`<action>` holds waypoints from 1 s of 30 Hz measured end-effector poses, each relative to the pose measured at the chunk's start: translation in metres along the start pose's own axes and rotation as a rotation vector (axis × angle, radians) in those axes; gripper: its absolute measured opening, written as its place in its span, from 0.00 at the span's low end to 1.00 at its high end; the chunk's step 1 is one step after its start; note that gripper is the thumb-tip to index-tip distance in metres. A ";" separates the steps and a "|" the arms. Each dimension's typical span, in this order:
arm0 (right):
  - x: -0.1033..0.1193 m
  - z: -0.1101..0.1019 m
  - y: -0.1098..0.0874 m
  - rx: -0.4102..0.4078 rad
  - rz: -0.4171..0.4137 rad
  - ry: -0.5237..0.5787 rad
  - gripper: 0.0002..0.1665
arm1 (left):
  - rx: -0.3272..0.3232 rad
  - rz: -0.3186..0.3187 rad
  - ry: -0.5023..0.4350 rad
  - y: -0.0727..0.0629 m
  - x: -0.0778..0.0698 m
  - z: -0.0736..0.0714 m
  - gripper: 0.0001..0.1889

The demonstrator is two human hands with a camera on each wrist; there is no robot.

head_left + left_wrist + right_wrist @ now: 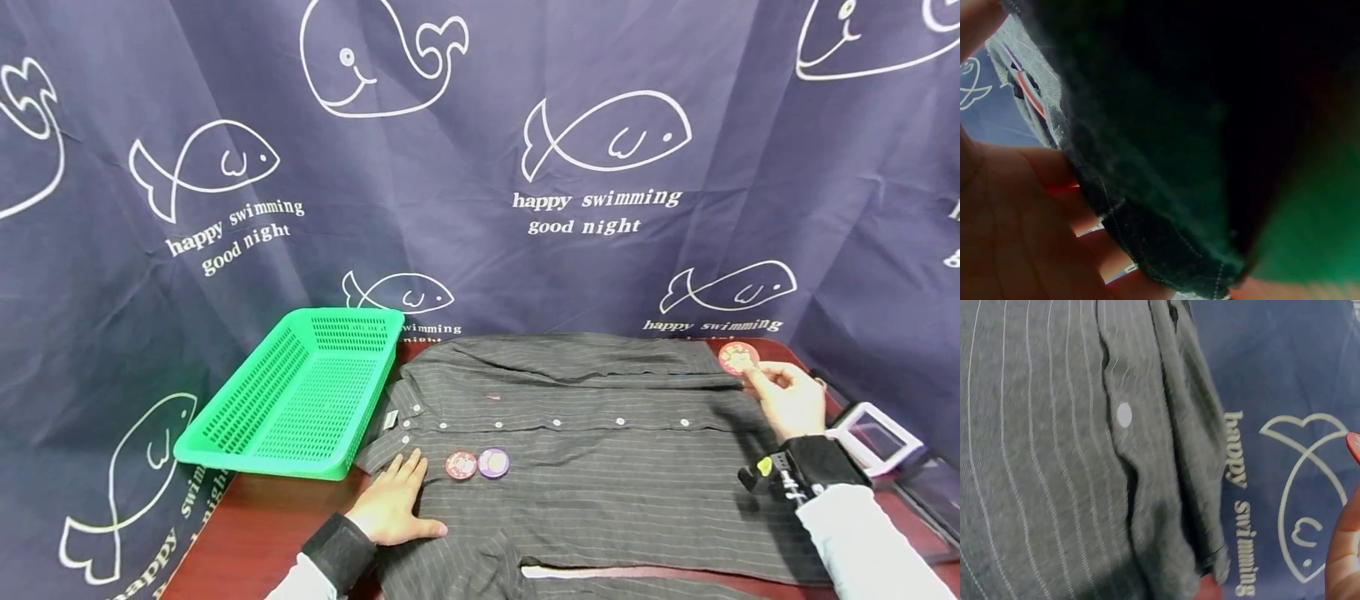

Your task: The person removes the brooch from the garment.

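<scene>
A dark striped button-up shirt [600, 483] lies spread on the table, its collar toward the left. My left hand [390, 504] rests on it beside the collar, fingers extended; in the left wrist view the palm [1016, 225] shows next to dark, shadowed cloth. Close to those fingers, a red round badge [461, 466] and a purple round badge [493, 462] sit side by side on the shirt front. At the shirt's far right corner my right hand [791, 400] pinches another red round badge [738, 358]. Only its rim enters the right wrist view, by a fingertip [1344, 550].
Left of the shirt stands a green plastic basket [307, 408], with nothing seen inside. A white-framed object [877, 437] lies right of my right wrist. The reddish-brown table [300, 512] shows at the front left. Behind hangs a blue curtain [465, 242] printed with fish and whales.
</scene>
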State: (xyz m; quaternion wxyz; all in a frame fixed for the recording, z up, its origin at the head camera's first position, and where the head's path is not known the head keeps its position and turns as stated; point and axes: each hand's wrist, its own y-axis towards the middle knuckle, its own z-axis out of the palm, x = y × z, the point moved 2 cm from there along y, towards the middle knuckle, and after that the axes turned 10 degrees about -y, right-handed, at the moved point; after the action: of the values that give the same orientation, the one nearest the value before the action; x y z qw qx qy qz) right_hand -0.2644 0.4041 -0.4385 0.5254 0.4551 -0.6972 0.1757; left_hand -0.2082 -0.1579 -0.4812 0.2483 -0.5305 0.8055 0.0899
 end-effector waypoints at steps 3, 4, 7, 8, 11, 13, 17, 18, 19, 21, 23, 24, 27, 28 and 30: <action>-0.007 -0.004 0.002 -0.010 0.036 0.024 0.17 | -0.006 0.012 0.014 0.002 0.000 0.000 0.56; -0.010 -0.006 0.002 -0.013 0.048 0.032 0.17 | -0.003 0.012 0.016 0.002 -0.001 0.000 0.56; -0.018 -0.010 0.002 -0.025 0.085 0.030 0.19 | 0.001 0.013 0.016 0.003 -0.002 0.001 0.56; -0.020 -0.012 0.002 -0.029 0.102 0.039 0.20 | 0.004 0.012 0.016 0.003 -0.002 0.001 0.56; -0.026 -0.017 0.002 -0.022 0.182 0.167 0.22 | 0.006 0.013 0.018 0.003 -0.002 0.001 0.56; -0.030 -0.021 0.001 -0.017 0.236 0.265 0.23 | 0.003 0.016 0.023 0.004 -0.002 0.001 0.56; -0.035 -0.030 0.002 0.001 0.281 0.262 0.27 | 0.002 0.015 0.021 0.006 -0.002 -0.001 0.56; -0.037 -0.033 0.003 0.012 0.282 0.225 0.27 | 0.003 0.013 0.019 0.007 -0.003 -0.002 0.56; -0.039 -0.036 0.003 0.024 0.280 0.173 0.28 | 0.006 0.009 0.017 0.007 -0.002 -0.002 0.56; -0.042 -0.042 0.003 0.039 0.273 0.042 0.27 | 0.013 0.004 0.016 0.008 -0.003 -0.003 0.56; -0.046 -0.048 0.002 0.054 0.275 -0.071 0.26 | 0.019 0.001 0.018 0.008 -0.003 -0.004 0.56; -0.048 -0.050 0.001 0.058 0.284 -0.120 0.26 | 0.022 0.000 0.019 0.009 -0.003 -0.004 0.56; -0.051 -0.057 0.000 0.059 0.308 -0.231 0.25 | 0.020 0.008 0.023 0.010 -0.003 -0.005 0.56; -0.051 -0.058 0.000 0.061 0.325 -0.221 0.25 | 0.017 0.009 0.027 0.010 -0.003 -0.006 0.55; -0.051 -0.061 0.000 0.067 0.357 -0.206 0.26 | 0.013 0.011 0.031 0.010 -0.004 -0.006 0.55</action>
State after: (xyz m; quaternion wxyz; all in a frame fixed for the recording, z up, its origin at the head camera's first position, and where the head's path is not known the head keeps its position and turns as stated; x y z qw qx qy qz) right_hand -0.2279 0.4711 -0.4606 0.3963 0.3570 -0.8106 0.2417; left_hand -0.2181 -0.1531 -0.4750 0.2388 -0.5259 0.8126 0.0779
